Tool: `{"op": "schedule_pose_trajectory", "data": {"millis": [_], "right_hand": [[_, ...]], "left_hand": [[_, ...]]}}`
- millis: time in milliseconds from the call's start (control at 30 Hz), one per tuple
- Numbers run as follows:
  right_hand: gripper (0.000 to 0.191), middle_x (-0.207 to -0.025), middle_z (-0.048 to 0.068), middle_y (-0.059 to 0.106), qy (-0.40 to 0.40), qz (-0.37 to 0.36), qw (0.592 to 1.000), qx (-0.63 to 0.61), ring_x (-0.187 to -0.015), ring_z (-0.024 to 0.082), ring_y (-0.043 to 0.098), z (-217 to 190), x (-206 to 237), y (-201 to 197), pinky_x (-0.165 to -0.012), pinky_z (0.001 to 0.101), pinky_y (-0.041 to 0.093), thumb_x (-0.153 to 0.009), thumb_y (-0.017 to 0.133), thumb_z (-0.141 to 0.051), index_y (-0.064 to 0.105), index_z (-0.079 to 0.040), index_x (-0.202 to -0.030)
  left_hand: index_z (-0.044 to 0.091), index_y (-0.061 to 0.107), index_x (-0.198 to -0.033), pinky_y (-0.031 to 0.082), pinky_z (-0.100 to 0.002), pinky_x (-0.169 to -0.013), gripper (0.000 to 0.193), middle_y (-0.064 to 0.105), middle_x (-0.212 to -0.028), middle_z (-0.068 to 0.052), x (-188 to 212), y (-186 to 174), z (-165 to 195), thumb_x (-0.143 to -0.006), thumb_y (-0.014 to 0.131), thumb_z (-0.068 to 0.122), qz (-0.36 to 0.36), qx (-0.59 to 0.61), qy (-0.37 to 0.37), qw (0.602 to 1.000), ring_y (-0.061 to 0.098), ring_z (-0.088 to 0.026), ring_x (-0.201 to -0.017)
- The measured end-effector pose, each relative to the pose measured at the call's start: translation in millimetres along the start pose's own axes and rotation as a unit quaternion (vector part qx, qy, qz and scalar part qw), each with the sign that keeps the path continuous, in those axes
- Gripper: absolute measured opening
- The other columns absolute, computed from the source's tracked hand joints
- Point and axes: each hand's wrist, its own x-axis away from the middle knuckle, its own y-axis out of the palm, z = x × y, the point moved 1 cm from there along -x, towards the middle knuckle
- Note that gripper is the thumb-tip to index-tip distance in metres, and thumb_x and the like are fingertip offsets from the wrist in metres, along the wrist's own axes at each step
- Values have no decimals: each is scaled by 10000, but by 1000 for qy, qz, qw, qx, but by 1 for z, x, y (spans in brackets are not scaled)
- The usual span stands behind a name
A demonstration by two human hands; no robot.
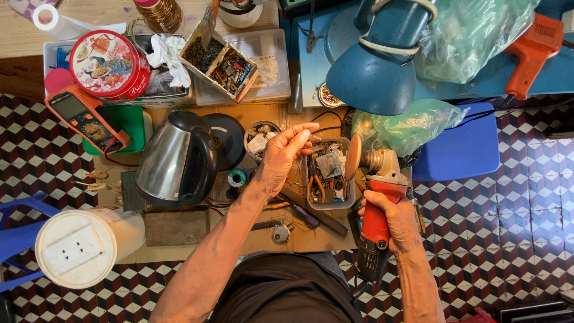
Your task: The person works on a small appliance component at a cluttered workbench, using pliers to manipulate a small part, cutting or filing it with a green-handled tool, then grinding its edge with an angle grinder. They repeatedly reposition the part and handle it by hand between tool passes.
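My right hand (pixel 391 221) grips the red body of an angle grinder (pixel 375 197), whose tan disc (pixel 353 157) points up and away from me. My left hand (pixel 281 157) is raised over the small workbench (pixel 251 236), fingers pinched together near the disc; whatever small piece it pinches is too small to make out. Just under and right of that hand sits a clear tray of pliers and small parts (pixel 327 173). A steel electric kettle (pixel 179 160) with its black lid open stands to the left of my left hand.
A red round tin (pixel 109 63), an orange multimeter (pixel 88 118), a box of screws (pixel 218 60), a blue lamp (pixel 373 69), green plastic bags (pixel 412 125), a blue stool (pixel 463 146) and a white bucket (pixel 81 246) crowd around. The floor is chequered tile (pixel 514 197).
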Motion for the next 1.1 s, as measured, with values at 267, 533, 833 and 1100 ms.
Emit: {"op": "schedule_pose_trajectory", "data": {"millis": [267,533,833,1100], "right_hand": [[365,-848,120,726,53,-64,996,37,-703,199,707,-6,-3,-9,-624,341,577,-789,777,-235,674,29,-1018],[445,-864,98,714,59,-80,988,119,-693,191,690,-11,-7,-10,-626,331,555,-739,802,-266,676,7,-1067],[501,-928,98,722,43,-72,984,159,-730,196,695,-4,-12,-5,-660,344,569,-732,812,-295,673,-6,-1117],[517,-918,116,700,56,-72,981,170,-732,210,695,-3,-11,-2,-665,356,568,-742,803,-296,655,0,-1139]], "left_hand": [[32,505,-1417,532,-220,-795,505,630,-1004,-15,-27,-14,30,-983,690,211,-145,-27,-100,984,591,-73,-867],[41,496,-1422,534,-206,-716,548,635,-996,-9,-54,-13,55,-940,712,188,-259,-101,-198,940,595,-66,-821],[40,554,-1366,563,-241,-716,548,732,-1003,-50,-65,-6,52,-881,744,210,-270,-216,-175,922,663,-95,-850],[59,557,-1368,569,-246,-728,559,738,-1002,-59,-64,-7,49,-883,763,245,-272,-237,-166,918,664,-105,-839]]}}
